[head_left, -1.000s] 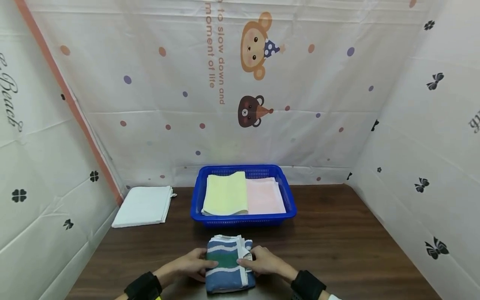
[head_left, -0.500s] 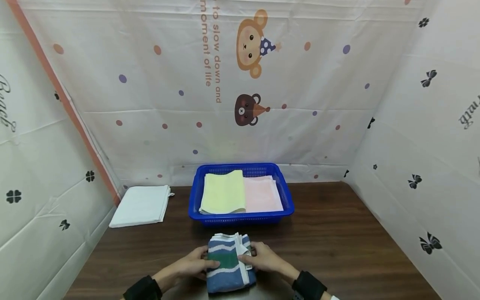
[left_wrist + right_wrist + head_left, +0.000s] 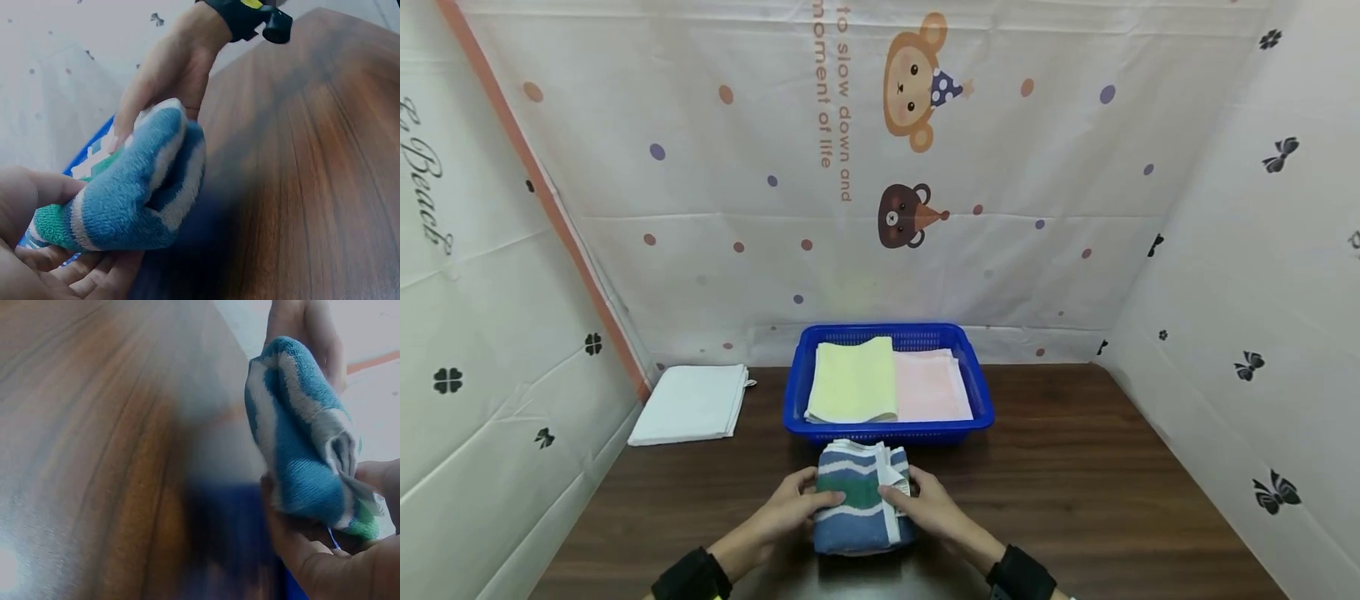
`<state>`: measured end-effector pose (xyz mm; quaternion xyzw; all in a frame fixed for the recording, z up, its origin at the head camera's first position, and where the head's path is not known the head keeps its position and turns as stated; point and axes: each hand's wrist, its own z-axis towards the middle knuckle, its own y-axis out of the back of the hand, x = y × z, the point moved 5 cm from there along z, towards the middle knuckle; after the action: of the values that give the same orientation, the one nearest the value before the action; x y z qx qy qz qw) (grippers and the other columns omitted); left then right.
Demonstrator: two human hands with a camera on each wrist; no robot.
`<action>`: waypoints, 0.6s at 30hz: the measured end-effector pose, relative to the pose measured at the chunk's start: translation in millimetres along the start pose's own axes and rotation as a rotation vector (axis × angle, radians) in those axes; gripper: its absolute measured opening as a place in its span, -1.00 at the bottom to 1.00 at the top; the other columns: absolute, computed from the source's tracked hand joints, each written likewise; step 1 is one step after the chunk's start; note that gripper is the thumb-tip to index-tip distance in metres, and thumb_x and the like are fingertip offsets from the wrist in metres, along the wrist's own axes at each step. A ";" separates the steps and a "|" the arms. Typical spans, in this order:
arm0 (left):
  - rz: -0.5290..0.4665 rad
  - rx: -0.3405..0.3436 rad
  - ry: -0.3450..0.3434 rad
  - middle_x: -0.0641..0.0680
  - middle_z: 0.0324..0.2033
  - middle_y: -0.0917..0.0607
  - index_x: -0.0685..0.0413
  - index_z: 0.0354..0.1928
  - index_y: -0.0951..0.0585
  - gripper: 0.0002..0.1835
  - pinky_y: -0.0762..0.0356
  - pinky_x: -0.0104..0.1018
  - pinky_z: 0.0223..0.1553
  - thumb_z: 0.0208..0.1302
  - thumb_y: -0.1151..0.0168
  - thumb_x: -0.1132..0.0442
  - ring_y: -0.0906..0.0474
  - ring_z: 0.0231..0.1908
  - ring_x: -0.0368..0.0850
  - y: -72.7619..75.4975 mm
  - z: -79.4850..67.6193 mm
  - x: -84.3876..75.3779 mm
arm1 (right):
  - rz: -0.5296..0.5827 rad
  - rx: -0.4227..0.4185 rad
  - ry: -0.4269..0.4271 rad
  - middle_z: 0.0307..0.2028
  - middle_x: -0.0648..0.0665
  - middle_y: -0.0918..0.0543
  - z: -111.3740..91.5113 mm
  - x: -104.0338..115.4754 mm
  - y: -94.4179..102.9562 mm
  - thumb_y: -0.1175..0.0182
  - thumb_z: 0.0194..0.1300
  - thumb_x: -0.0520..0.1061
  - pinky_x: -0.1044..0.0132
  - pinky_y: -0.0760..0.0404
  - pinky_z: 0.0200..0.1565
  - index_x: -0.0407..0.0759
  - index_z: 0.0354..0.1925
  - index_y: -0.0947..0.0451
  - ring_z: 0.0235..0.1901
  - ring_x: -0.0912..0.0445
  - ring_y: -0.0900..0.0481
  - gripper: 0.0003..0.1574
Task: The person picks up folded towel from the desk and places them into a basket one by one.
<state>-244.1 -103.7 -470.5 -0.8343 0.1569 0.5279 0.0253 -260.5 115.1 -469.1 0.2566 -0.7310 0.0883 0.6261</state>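
Observation:
A folded striped towel [image 3: 853,500], blue with white and green bands, is held up between both hands in front of the blue basket. My left hand [image 3: 793,508] grips its left side, thumb on top and fingers beneath, as the left wrist view shows. On the other side my right hand [image 3: 934,507] pinches the edge near a small white label, thumb over the towel [image 3: 306,437] and fingers under it. The folded layers face the camera in the left wrist view, where the towel [image 3: 128,187] stands above the table.
The blue basket [image 3: 981,408] stands at the back middle, with a yellow folded cloth [image 3: 853,379] and a pink one [image 3: 931,385] inside. A white folded towel [image 3: 691,404] lies at the back left of the brown table [image 3: 1075,467]. Printed curtains surround the table.
Both hands have raised the striped towel and carried it forward, so its far edge now overlaps the basket's front in the head view. Basket and white towel stay put.

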 end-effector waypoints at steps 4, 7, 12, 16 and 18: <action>0.005 -0.016 -0.009 0.12 -0.01 -0.74 0.38 0.38 -0.33 -0.25 -0.70 -0.15 -0.11 0.33 -0.35 0.06 -0.68 -0.10 -0.11 -0.2 -2.4 -7.1 | 0.015 -0.016 -0.003 0.01 -0.22 -0.73 -1.8 10.2 1.6 -0.18 0.50 0.03 0.30 -0.70 -0.13 -0.45 0.33 -0.37 -0.12 0.15 -0.69 -0.31; 0.016 -0.025 -0.035 0.12 -0.01 -0.74 0.37 0.36 -0.35 -0.26 -0.70 -0.15 -0.12 0.33 -0.36 0.06 -0.67 -0.10 -0.11 -1.3 -5.2 -14.0 | 0.021 -0.001 -0.003 0.01 -0.21 -0.74 -0.9 14.6 4.9 -0.18 0.50 0.04 0.31 -0.70 -0.13 -0.43 0.34 -0.37 -0.12 0.14 -0.70 -0.30; 0.023 -0.001 -0.087 0.14 0.00 -0.75 0.35 0.36 -0.36 -0.28 -0.71 -0.13 -0.10 0.36 -0.34 0.02 -0.69 -0.10 -0.10 -1.1 -13.7 -31.5 | -0.007 0.035 0.019 0.03 -0.25 -0.73 -1.7 24.1 13.4 -0.16 0.52 0.05 0.33 -0.69 -0.13 -0.42 0.41 -0.30 -0.14 0.15 -0.71 -0.26; 0.030 0.042 -0.120 0.16 0.02 -0.74 0.34 0.38 -0.36 -0.28 -0.73 -0.09 -0.06 0.38 -0.32 -0.01 -0.70 -0.07 -0.08 0.6 -15.1 -44.5 | -0.048 0.057 0.061 0.07 -0.30 -0.71 -3.2 37.1 22.0 -0.13 0.54 0.03 0.29 -0.72 -0.11 -0.40 0.46 -0.24 -0.13 0.13 -0.72 -0.24; 0.042 0.049 -0.122 0.15 0.04 -0.74 0.32 0.38 -0.36 -0.27 -0.72 -0.07 -0.03 0.38 -0.32 -0.02 -0.70 -0.04 -0.08 1.9 -14.5 -49.7 | -0.056 0.063 0.076 0.06 -0.31 -0.71 -2.3 42.5 25.9 -0.14 0.53 0.03 0.26 -0.74 -0.12 -0.39 0.45 -0.25 -0.13 0.12 -0.73 -0.24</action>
<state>-251.5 -96.8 -419.7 -0.7962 0.1852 0.5742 0.0443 -274.7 127.0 -422.8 0.2932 -0.6962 0.1035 0.6470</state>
